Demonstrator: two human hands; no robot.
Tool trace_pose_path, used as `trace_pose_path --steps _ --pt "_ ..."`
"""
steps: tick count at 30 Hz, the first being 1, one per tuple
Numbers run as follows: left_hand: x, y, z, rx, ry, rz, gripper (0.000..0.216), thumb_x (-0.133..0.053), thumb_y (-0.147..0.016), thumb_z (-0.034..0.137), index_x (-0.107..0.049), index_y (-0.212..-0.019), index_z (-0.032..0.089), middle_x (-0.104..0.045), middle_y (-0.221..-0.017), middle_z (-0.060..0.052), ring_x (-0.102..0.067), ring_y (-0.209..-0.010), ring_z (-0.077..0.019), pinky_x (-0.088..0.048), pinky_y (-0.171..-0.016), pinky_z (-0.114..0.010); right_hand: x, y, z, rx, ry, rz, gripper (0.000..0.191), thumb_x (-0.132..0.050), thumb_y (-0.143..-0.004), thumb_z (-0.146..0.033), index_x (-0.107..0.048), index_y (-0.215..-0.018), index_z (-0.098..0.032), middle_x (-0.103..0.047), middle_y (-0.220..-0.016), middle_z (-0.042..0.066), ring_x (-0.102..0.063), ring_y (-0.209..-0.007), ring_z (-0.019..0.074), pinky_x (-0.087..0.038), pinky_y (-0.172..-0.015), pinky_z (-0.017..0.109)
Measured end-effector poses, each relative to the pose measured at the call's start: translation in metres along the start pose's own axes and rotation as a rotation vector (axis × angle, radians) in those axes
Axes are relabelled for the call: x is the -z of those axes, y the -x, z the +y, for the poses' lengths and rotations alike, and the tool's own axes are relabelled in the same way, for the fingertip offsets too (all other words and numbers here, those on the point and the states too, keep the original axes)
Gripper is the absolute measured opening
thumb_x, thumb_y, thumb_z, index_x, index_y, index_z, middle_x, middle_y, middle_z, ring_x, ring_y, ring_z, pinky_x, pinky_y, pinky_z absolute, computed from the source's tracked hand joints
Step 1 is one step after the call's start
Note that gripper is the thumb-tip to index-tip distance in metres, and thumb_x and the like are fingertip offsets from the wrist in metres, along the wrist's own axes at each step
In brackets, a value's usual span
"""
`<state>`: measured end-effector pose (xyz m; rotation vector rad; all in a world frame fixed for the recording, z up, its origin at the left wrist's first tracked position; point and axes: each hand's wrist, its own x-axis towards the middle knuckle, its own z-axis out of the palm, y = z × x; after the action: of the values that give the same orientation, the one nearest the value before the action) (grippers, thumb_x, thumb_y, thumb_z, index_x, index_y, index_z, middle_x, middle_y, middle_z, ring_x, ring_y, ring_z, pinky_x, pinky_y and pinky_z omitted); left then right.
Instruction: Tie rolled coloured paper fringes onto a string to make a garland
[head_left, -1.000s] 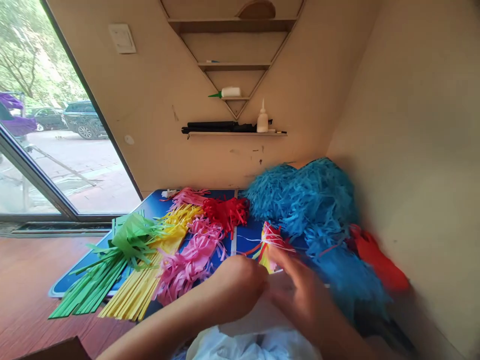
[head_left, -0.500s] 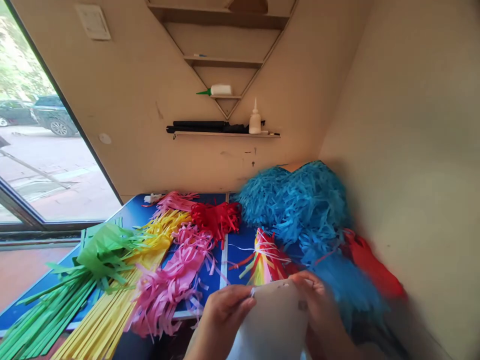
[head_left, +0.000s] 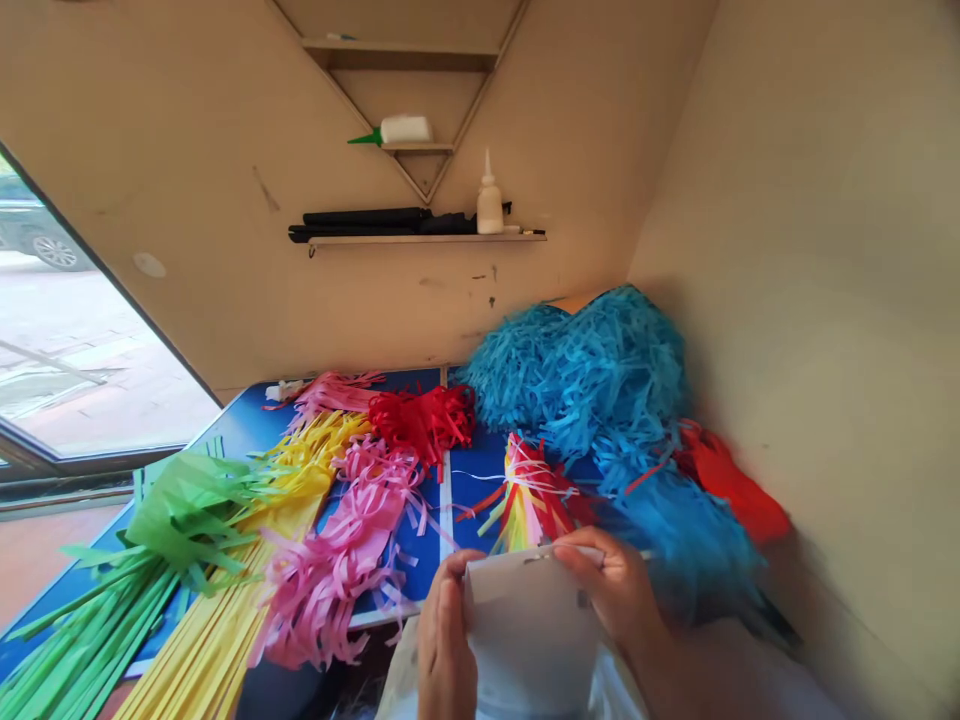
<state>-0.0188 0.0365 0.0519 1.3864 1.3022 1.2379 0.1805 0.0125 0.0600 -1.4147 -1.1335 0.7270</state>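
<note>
Both my hands hold a white plastic bag [head_left: 529, 630] at its top edge, low in the middle of the head view. My left hand [head_left: 444, 640] pinches the bag's left corner, fingers closed on it. My right hand [head_left: 616, 595] grips the right side of the top edge. Just beyond the bag lies a bundle of mixed red, yellow and white paper strips [head_left: 529, 490] on the blue table [head_left: 247, 425].
Piles of fringed paper cover the table: green [head_left: 142, 560], yellow [head_left: 255, 570], pink [head_left: 352, 550], red [head_left: 424, 420], and a big blue heap [head_left: 600, 390] by the right wall. A red-orange piece [head_left: 731, 490] lies by the wall. Shelves hold a glue bottle [head_left: 489, 205]. A window is at left.
My hands have come together on the white bag and lifted its top edge upright in front of me. The view has swung right and slightly down.
</note>
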Motion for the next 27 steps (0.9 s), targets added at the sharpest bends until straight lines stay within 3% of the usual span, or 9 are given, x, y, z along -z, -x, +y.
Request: trace_pose_path --steps 4,11,13,15,18,23,27 --pt "0.002 -0.006 0.011 -0.107 -0.124 -0.046 0.051 -0.046 -0.090 0.060 -0.074 -0.088 0.018 -0.077 -0.088 -0.009 -0.071 -0.081 -0.0230 -0.057 -0.072 -0.029 -0.001 0.000 -0.003 0.030 -0.024 -0.017 0.034 -0.070 -0.078 -0.052 -0.075 -0.074 -0.019 -0.073 -0.070 0.006 -0.066 -0.063 0.0192 -0.051 -0.057 0.024" --pt "0.020 -0.024 0.009 -0.480 -0.304 -0.143 0.035 -0.049 -0.094 0.042 -0.076 -0.090 0.021 -0.079 -0.092 -0.009 -0.074 -0.093 -0.0233 -0.058 -0.083 -0.030 0.004 0.001 -0.003 0.034 -0.108 -0.134 0.037 -0.067 -0.082 -0.055 -0.075 -0.083 -0.018 -0.074 -0.077 0.005 -0.068 -0.070 0.0188 -0.053 -0.064 0.025" --pt "0.027 -0.031 0.017 -0.463 -0.320 -0.217 0.028 -0.059 -0.089 0.044 -0.077 -0.087 0.022 -0.079 -0.086 -0.007 -0.075 -0.084 -0.0220 -0.059 -0.077 -0.027 0.006 0.003 -0.007 0.055 -0.112 -0.159 0.036 -0.066 -0.084 -0.053 -0.076 -0.084 -0.019 -0.074 -0.078 0.005 -0.068 -0.071 0.0181 -0.053 -0.065 0.025" --pt "0.031 -0.036 0.031 -0.392 -0.318 -0.386 0.026 -0.066 -0.084 0.045 -0.077 -0.081 0.022 -0.078 -0.078 -0.005 -0.074 -0.071 -0.0190 -0.058 -0.065 -0.022 0.006 0.005 -0.012 0.092 -0.082 -0.179 0.033 -0.065 -0.086 -0.051 -0.076 -0.084 -0.020 -0.074 -0.076 0.004 -0.067 -0.069 0.0168 -0.052 -0.067 0.024" --pt "0.032 -0.040 0.051 -0.332 -0.324 -0.604 0.030 -0.063 -0.087 0.043 -0.076 -0.073 0.020 -0.071 -0.067 -0.004 -0.067 -0.059 -0.0146 -0.052 -0.053 -0.018 0.006 0.007 -0.014 0.124 -0.049 -0.218 0.033 -0.064 -0.088 -0.050 -0.077 -0.086 -0.020 -0.073 -0.075 0.003 -0.065 -0.067 0.0156 -0.050 -0.065 0.023" --pt "0.037 -0.040 0.062 -0.380 -0.420 -0.634 0.031 -0.058 -0.091 0.041 -0.077 -0.077 0.021 -0.071 -0.072 -0.005 -0.068 -0.063 -0.0148 -0.051 -0.056 -0.018 0.006 0.014 -0.007 0.031 -0.117 -0.211 0.045 -0.058 -0.089 -0.058 -0.075 -0.087 -0.017 -0.069 -0.070 0.003 -0.061 -0.061 0.0146 -0.044 -0.055 0.021" --pt "0.040 -0.046 0.076 -0.540 -0.671 -0.744 0.023 -0.058 -0.090 0.037 -0.077 -0.081 0.027 -0.072 -0.073 -0.002 -0.068 -0.065 -0.0139 -0.048 -0.055 -0.016 0.011 0.017 -0.014 0.154 -0.040 -0.227 0.047 -0.055 -0.091 -0.058 -0.076 -0.080 -0.017 -0.065 -0.062 0.001 -0.058 -0.057 0.0137 -0.042 -0.055 0.022"
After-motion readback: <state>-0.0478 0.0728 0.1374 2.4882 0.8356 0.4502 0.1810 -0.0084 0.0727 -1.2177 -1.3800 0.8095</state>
